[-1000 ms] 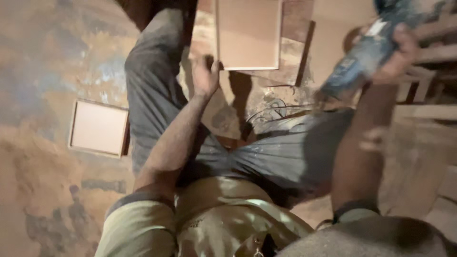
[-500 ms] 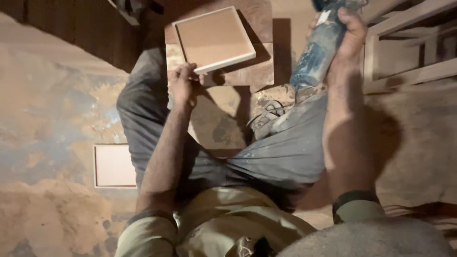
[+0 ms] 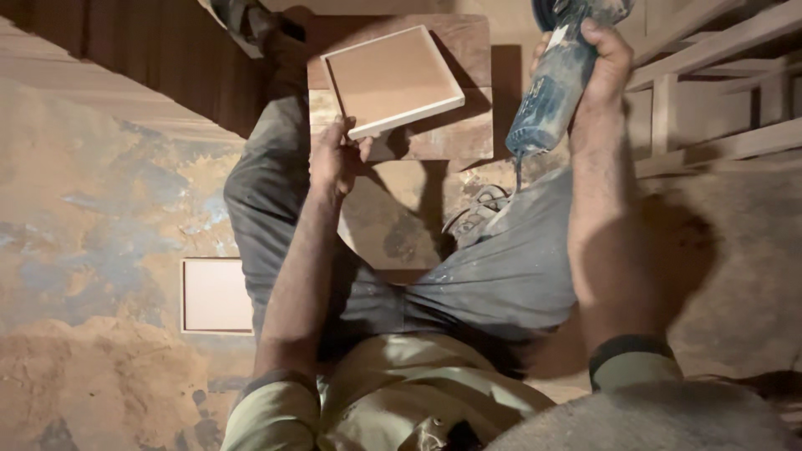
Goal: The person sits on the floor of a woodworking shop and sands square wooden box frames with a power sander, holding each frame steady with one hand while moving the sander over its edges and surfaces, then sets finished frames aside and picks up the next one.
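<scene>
a square panel (image 3: 393, 79) is gripped at its near corner by the left hand (image 3: 336, 157), lying at one o'clock from it on a wooden block (image 3: 434, 142); a blue power tool (image 3: 551, 83) is clenched in the right hand (image 3: 603, 63), at three o'clock from the panel.

Dim warm light from above; hard shadows beneath arms; corners dark; slight blur.
</scene>
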